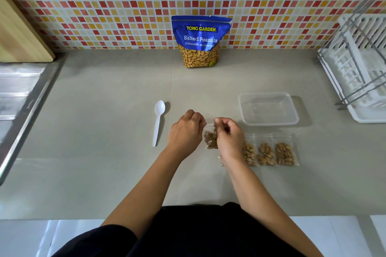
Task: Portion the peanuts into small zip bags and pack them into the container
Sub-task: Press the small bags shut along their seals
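So the person is roughly past the halfway mark on the portioning, going by what's laid out. Both hands are working one small zip bag in the middle of the counter: the left hand and the right hand each have curled fingers pinching its top edge, which looks like pressing the zip closed, though the seal itself is too small to make out. There are peanuts in the bottom of that bag. Just to the right of it, three filled bags lie side by side in a row. The clear container sits just behind them with nothing in it, so none of the packing part has happened yet. The big blue peanut pouch stands against the tiled wall, well apart from the hands, and the white spoon lies to the left of them, not being held. Whether more bags get filled is a guess; loading the container is definitely left.
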The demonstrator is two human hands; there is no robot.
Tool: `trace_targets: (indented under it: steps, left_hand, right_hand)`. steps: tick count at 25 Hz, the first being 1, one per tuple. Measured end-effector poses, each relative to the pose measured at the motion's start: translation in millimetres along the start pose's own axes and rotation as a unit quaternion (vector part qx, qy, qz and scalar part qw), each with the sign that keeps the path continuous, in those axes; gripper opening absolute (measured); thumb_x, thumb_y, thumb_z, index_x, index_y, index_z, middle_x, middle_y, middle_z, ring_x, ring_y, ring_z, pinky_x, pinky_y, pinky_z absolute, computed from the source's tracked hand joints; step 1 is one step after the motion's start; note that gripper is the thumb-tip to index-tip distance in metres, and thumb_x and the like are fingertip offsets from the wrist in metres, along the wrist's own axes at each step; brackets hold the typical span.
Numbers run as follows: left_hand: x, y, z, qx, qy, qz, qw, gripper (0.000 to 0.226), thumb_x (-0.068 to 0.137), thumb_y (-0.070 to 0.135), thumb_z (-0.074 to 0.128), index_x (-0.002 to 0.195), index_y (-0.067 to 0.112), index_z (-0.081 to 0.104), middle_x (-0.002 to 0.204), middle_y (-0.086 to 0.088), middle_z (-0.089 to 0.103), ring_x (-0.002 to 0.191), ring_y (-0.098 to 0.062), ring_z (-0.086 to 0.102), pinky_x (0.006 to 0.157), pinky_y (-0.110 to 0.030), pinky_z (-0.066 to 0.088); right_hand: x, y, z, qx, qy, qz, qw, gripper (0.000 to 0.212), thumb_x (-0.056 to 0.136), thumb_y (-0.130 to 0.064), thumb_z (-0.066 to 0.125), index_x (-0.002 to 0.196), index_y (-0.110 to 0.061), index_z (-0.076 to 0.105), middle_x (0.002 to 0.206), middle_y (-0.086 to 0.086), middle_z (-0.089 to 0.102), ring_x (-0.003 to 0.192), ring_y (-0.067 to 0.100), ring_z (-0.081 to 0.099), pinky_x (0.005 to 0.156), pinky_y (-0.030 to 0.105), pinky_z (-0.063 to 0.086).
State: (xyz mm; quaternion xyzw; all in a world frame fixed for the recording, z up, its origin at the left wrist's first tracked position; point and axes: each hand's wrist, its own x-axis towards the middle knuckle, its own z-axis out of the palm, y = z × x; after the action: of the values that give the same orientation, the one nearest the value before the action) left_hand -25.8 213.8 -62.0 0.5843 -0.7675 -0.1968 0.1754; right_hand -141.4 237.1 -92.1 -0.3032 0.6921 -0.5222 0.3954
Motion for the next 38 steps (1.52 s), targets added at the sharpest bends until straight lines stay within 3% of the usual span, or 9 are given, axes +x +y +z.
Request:
trace_targets:
  steps: [5,13,17,19,22,26,32,35,38]
  left_hand:
    - [-3.3,-9.6,-1.0,-0.019,0.006,-0.012,1.0,0.019,0.097,0.018,0.042,0.094,0.007,0.057,0.097,-0.009,0.053,0.079,-0.034,0.057,0.062,-0.037,0.04]
    - [-1.2,-22.6,-7.4,-0.126,0.025,-0.084,0.988,0.02,0.093,0.022,0.054,0.088,0.004,0.062,0.09,-0.009,0.06,0.079,-0.023,0.056,0.071,-0.03,0.044]
    - [-18.9,-38.6,-8.8,-0.492,-0.094,-0.252,0.828,0.026,0.092,0.027,0.057,0.108,0.008,0.058,0.094,-0.008,0.063,0.086,-0.021,0.066,0.077,-0.029,0.056]
    - [-30.4,-52.0,-6.7,-0.512,-0.112,-0.271,0.807,0.025,0.087,0.013,0.065,0.11,0.007,0.056,0.09,-0.011,0.059,0.083,-0.023,0.065,0.076,-0.028,0.057]
    - [-45.7,-69.3,-0.1,-0.438,-0.093,-0.311,0.838,0.022,0.08,0.007,0.07,0.099,0.012,0.06,0.089,-0.014,0.061,0.076,-0.022,0.063,0.074,-0.028,0.057]
    - [-58.0,-75.3,5.3,-0.267,-0.036,-0.315,0.91,0.013,0.079,0.016,0.071,0.09,0.014,0.063,0.081,-0.002,0.066,0.073,-0.013,0.062,0.059,-0.01,0.047]
    - [-57.3,-63.7,2.4,-0.16,0.023,-0.269,0.95,0.027,0.079,0.025,0.069,0.099,0.012,0.057,0.081,-0.003,0.065,0.077,-0.019,0.061,0.07,-0.026,0.045]
    - [-43.7,-56.2,-1.2,-0.14,0.092,-0.164,0.972,0.024,0.08,0.009,0.063,0.104,0.005,0.062,0.088,-0.008,0.064,0.075,-0.02,0.061,0.077,-0.032,0.052]
    - [-18.1,-36.2,13.9,-0.104,-0.002,-0.059,0.993,0.027,0.083,0.006,0.058,0.109,0.005,0.066,0.099,-0.012,0.065,0.083,-0.024,0.064,0.084,-0.032,0.05]
  right_hand:
    - [-0.2,2.4,4.5,-0.008,-0.024,0.01,1.0,0.014,0.074,-0.052,0.06,0.074,-0.039,0.065,0.072,-0.001,0.068,0.071,0.031,0.069,0.068,0.052,0.057]
    - [5.5,-3.4,11.4,0.014,-0.034,0.032,0.999,0.013,0.087,-0.03,0.064,0.074,-0.026,0.063,0.069,-0.002,0.062,0.063,0.018,0.059,0.07,0.036,0.052]
    - [5.2,1.2,21.0,0.076,-0.051,0.108,0.99,0.011,0.088,-0.025,0.063,0.077,-0.021,0.063,0.078,0.003,0.066,0.063,0.012,0.055,0.067,0.033,0.05]
    - [0.3,7.8,28.6,0.088,-0.083,0.14,0.983,0.011,0.089,-0.021,0.062,0.078,-0.021,0.061,0.076,0.001,0.064,0.06,0.011,0.054,0.064,0.032,0.05]
    - [-5.5,22.7,37.8,-0.095,-0.136,0.047,0.985,0.01,0.087,-0.021,0.064,0.078,-0.022,0.06,0.081,0.0,0.067,0.07,0.016,0.062,0.069,0.033,0.051]
    - [-2.6,20.4,43.2,-0.342,-0.166,-0.073,0.922,0.01,0.086,-0.024,0.062,0.086,-0.016,0.068,0.09,0.001,0.072,0.084,0.02,0.065,0.072,0.027,0.046]
    - [-1.9,20.0,31.3,-0.353,-0.176,-0.067,0.916,0.036,0.087,-0.031,0.06,0.117,-0.011,0.06,0.106,0.005,0.069,0.096,0.023,0.065,0.083,0.028,0.049]
    - [3.2,14.2,-4.8,-0.338,-0.115,-0.134,0.924,0.025,0.087,-0.021,0.059,0.11,-0.012,0.065,0.1,0.005,0.07,0.089,0.02,0.066,0.083,0.029,0.051]
    - [14.5,13.7,-41.9,-0.411,-0.123,-0.155,0.89,0.03,0.086,-0.01,0.054,0.115,-0.013,0.063,0.111,0.008,0.063,0.1,0.025,0.062,0.091,0.031,0.046]
